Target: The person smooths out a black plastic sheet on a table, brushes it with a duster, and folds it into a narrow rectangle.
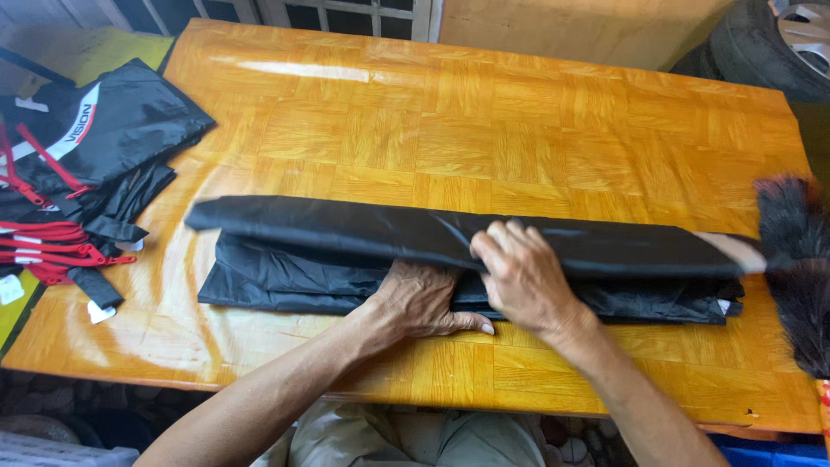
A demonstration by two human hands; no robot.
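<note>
A long black fabric sheet, folded into a narrow band, lies across the orange wooden table. My left hand reaches under the upper fold, its fingers hidden by the cloth and its thumb on the table. My right hand lies on top of the upper fold, fingers curled over its far edge and gripping it. The two hands touch at the middle of the band.
A pile of black fabric with red straps and white trim sits at the table's left edge. A dark feather duster lies at the right end. A tyre stands beyond the far right corner.
</note>
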